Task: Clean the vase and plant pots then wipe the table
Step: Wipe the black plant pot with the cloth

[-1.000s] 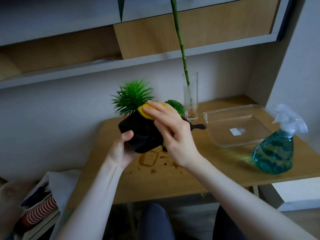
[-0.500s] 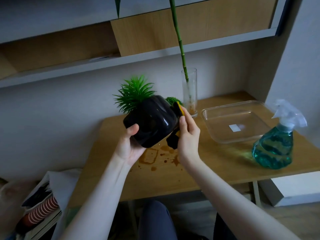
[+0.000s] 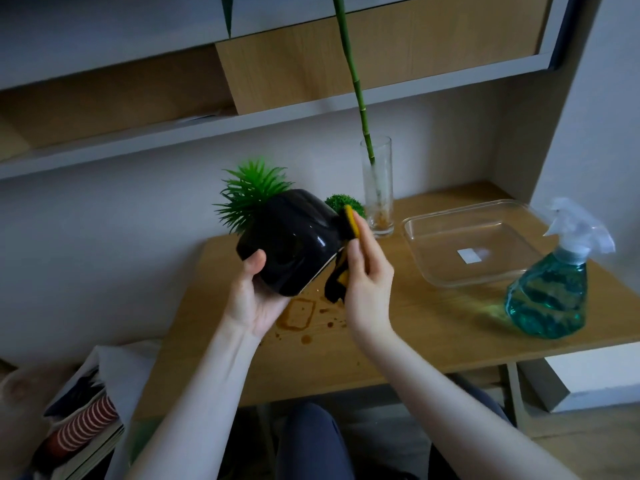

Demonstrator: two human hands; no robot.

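Note:
My left hand (image 3: 258,299) grips a glossy black plant pot (image 3: 289,242) with a spiky green plant (image 3: 251,197), tilted sideways above the wooden table (image 3: 398,341). My right hand (image 3: 367,275) presses a yellow and black sponge cloth (image 3: 346,244) against the pot's right side. Behind them a second small round green plant (image 3: 344,203) peeks out, its pot hidden. A tall glass vase (image 3: 379,199) with a bamboo stalk (image 3: 353,74) stands at the back. Brown stains (image 3: 299,315) mark the table below the pot.
A clear glass tray (image 3: 460,249) lies to the right, and a blue spray bottle (image 3: 550,292) stands near the table's right front edge. Shelves (image 3: 242,123) hang above. A bag with books (image 3: 76,434) sits on the floor at left.
The pot was turned from upright-ish to its side, base toward me. My right hand slid the sponge from the pot's top rim down to its right side.

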